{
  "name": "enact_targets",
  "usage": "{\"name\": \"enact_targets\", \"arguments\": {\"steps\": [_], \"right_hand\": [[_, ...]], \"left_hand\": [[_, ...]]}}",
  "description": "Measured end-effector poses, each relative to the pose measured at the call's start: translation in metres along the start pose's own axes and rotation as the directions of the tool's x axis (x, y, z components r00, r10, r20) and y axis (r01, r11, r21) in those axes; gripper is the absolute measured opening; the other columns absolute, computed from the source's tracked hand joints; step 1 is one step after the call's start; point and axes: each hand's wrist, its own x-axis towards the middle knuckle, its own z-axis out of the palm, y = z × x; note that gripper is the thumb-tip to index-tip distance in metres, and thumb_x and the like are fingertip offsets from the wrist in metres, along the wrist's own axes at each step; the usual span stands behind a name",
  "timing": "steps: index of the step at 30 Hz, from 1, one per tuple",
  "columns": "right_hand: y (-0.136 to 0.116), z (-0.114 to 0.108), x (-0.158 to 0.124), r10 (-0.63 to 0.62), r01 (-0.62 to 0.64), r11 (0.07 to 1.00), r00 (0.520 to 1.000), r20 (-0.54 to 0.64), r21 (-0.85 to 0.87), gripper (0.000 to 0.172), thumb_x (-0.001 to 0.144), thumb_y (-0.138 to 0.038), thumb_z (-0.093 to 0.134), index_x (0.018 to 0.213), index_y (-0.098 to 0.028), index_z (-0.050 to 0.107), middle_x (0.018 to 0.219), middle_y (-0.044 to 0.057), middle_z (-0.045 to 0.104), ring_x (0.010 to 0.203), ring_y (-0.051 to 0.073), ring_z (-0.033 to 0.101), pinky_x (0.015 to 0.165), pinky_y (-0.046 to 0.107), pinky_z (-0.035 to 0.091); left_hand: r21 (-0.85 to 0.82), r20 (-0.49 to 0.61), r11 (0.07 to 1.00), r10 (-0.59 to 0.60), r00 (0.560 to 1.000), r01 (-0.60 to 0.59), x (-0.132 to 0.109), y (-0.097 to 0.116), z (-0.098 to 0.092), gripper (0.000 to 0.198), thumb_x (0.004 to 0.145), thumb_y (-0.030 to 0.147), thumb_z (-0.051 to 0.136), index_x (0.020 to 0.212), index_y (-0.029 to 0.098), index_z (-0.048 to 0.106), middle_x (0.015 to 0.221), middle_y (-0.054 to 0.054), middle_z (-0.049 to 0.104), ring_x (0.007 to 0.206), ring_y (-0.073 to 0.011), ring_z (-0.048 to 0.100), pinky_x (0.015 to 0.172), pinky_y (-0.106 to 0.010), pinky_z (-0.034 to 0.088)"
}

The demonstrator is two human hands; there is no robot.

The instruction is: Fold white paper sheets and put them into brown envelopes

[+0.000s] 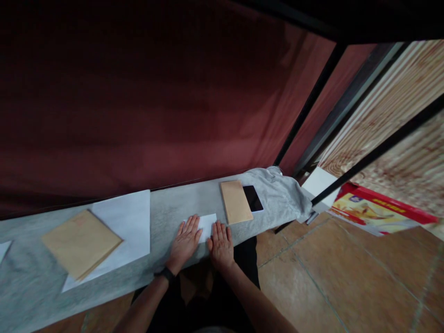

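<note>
A small white piece of paper (207,225), perhaps folded, lies flat on the grey cloth-covered surface (169,203) before me. My left hand (186,240) rests palm down over its left part, fingers stretched out. On its right edge lies my right hand (221,245), also flat with the fingers extended. Part of the paper is hidden beneath both hands. Just beyond my right hand is a brown envelope (236,202), or a stack of them, partly over a dark-screened phone or tablet (253,199).
To the left, several brown envelopes (81,243) lie on large white sheets (133,222). Another white paper corner (4,249) shows at the far left. A dark red curtain or panel (156,115) stands behind. Black frame bars (308,106) and a red-yellow box (378,210) are at right.
</note>
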Motion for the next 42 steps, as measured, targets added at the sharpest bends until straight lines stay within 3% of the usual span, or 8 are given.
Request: {"name": "enact_targets", "arguments": {"steps": [11, 17, 22, 26, 30, 34, 42], "right_hand": [[-0.007, -0.007, -0.017, -0.104, 0.104, 0.994, 0.994, 0.018, 0.015, 0.06, 0.103, -0.045, 0.046, 0.155, -0.016, 0.039, 0.159, 0.016, 0.039, 0.146, 0.03, 0.038, 0.12, 0.051, 0.029], [-0.004, -0.007, -0.016, -0.122, 0.122, 0.993, 0.992, 0.029, 0.003, 0.057, 0.104, -0.041, 0.046, 0.154, -0.014, 0.04, 0.159, 0.014, 0.04, 0.146, 0.029, 0.039, 0.12, 0.049, 0.029], [0.002, -0.004, -0.02, -0.118, 0.119, 0.993, 0.992, -0.043, 0.0, 0.056, 0.104, -0.039, 0.046, 0.152, -0.011, 0.042, 0.156, 0.015, 0.045, 0.144, 0.027, 0.043, 0.12, 0.045, 0.031], [0.002, 0.0, -0.024, -0.119, 0.118, 0.993, 0.988, -0.101, -0.009, 0.059, 0.104, -0.042, 0.047, 0.152, -0.008, 0.043, 0.154, 0.018, 0.046, 0.144, 0.03, 0.042, 0.119, 0.047, 0.033], [0.002, 0.0, -0.024, -0.113, 0.112, 0.994, 0.99, -0.086, -0.01, 0.059, 0.103, -0.042, 0.048, 0.151, -0.008, 0.044, 0.155, 0.019, 0.044, 0.145, 0.03, 0.04, 0.12, 0.047, 0.031], [0.003, -0.002, -0.023, -0.106, 0.107, 0.994, 0.992, -0.063, 0.02, 0.058, 0.103, -0.042, 0.048, 0.151, -0.008, 0.045, 0.156, 0.019, 0.043, 0.146, 0.031, 0.04, 0.12, 0.048, 0.031], [0.009, 0.001, -0.018, -0.024, 0.035, 0.965, 0.999, -0.043, 0.259, 0.054, 0.092, -0.023, 0.055, 0.145, -0.012, 0.052, 0.152, 0.016, 0.05, 0.142, 0.029, 0.044, 0.119, 0.05, 0.033]], "left_hand": [[-0.005, -0.009, 1.0, -0.01, 1.0, 0.01, 0.0, 0.004, 0.0, 0.059, 0.101, 0.037, 0.028, 0.152, 0.011, 0.043, 0.156, -0.015, 0.045, 0.149, -0.0271, 0.036, 0.123, -0.052, 0.027], [-0.032, 0.002, 0.977, 0.213, 0.977, -0.212, -0.025, 0.016, 0.003, 0.055, 0.102, 0.035, 0.03, 0.153, 0.018, 0.041, 0.157, -0.01, 0.046, 0.147, -0.0221, 0.04, 0.123, -0.046, 0.03], [0.017, -0.006, 0.991, 0.133, 0.991, -0.133, -0.037, -0.004, 0.005, 0.057, 0.102, 0.042, 0.034, 0.151, 0.015, 0.043, 0.155, -0.013, 0.047, 0.144, -0.0251, 0.043, 0.119, -0.048, 0.035], [0.023, 0.048, 0.988, 0.15, 0.987, -0.151, -0.035, -0.015, 0.001, 0.053, 0.101, 0.039, 0.039, 0.145, 0.012, 0.05, 0.152, -0.016, 0.051, 0.142, -0.0256, 0.047, 0.115, -0.044, 0.041], [0.098, 0.16, 0.981, 0.152, 0.975, -0.169, -0.029, -0.004, -0.009, 0.047, 0.097, 0.02, 0.041, 0.141, 0.015, 0.056, 0.151, -0.016, 0.052, 0.14, -0.0274, 0.049, 0.117, -0.046, 0.039], [0.132, 0.253, 0.964, 0.191, 0.948, -0.23, -0.024, 0.013, -0.02, 0.057, 0.087, 0.001, 0.036, 0.139, 0.013, 0.057, 0.149, -0.016, 0.054, 0.138, -0.0255, 0.051, 0.115, -0.044, 0.041], [0.158, 0.254, 0.97, 0.141, 0.957, -0.185, -0.016, 0.038, -0.03, 0.057, 0.083, -0.003, 0.039, 0.134, 0.011, 0.06, 0.141, -0.02, 0.06, 0.132, -0.0274, 0.056, 0.109, -0.043, 0.045]]}}
